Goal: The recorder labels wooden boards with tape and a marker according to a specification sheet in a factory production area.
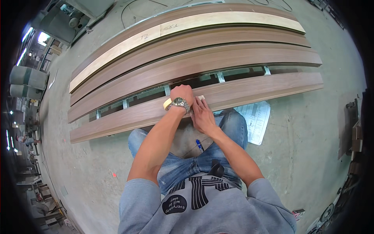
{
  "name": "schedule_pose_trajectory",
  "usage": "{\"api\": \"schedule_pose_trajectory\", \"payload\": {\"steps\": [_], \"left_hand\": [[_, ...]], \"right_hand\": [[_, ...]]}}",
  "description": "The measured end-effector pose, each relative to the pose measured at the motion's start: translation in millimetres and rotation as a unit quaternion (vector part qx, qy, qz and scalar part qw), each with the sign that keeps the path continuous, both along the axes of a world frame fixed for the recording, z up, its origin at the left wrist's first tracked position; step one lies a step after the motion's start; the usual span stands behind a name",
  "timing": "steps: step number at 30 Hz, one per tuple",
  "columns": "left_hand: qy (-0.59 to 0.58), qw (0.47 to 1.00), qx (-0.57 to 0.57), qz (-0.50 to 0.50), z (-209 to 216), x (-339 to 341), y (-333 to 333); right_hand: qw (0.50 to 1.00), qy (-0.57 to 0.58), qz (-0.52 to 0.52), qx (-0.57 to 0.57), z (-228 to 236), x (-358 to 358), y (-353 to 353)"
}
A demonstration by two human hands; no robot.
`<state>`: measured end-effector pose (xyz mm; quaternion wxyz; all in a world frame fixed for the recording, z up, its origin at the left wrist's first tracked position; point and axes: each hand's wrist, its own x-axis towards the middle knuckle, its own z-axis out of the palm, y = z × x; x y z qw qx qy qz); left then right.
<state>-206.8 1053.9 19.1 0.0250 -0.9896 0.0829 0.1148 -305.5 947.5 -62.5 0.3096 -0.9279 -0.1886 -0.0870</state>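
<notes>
My left hand (182,93), a metal watch on its wrist, is closed in a fist over the nearest brown wood-grain board (269,85). A pale yellow ring like a roll of tape (167,104) shows beside that wrist; whether the fist grips it is hidden. Close by on the right, my right hand (201,116) lies with fingers stretched out over the board's near edge. A small cream piece (201,97), perhaps tape, shows at its fingertips on the board.
Beyond a gap with metal supports (221,77), several more long boards (233,54) lie side by side, one with a pale face (218,19). Printed sheets (255,121) lie on the floor by my right knee. A blue pen (199,145) is between my legs.
</notes>
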Motion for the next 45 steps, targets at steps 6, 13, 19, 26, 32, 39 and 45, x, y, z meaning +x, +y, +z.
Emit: {"api": "schedule_pose_trajectory", "payload": {"steps": [6,13,19,26,32,39,45], "left_hand": [[0.033,0.999,-0.007,0.017,4.0,-4.3,4.6],[-0.023,0.998,-0.049,0.028,-2.3,-18.8,5.5],[-0.12,0.973,-0.15,0.126,11.6,-68.2,16.0],[-0.19,0.934,-0.213,0.215,-4.8,-124.2,100.2],[-0.194,0.892,-0.313,0.261,-11.8,-147.7,123.0],[-0.188,0.866,-0.4,0.236,-13.0,-148.5,113.8],[-0.007,0.743,-0.629,0.227,5.9,-144.8,118.9]], "right_hand": [[0.999,-0.015,0.038,0.017,1.7,4.7,-8.1],[0.998,-0.032,0.004,-0.048,-6.0,4.2,8.9],[0.996,-0.033,-0.004,-0.078,-6.6,-3.4,15.2],[0.998,-0.03,0.043,-0.043,0.3,7.4,-33.4],[0.992,-0.003,-0.047,-0.12,8.7,4.6,-40.1],[0.982,-0.062,-0.053,-0.172,0.2,3.0,-24.8],[0.98,0.077,-0.165,-0.087,33.8,-5.7,-27.9]]}}
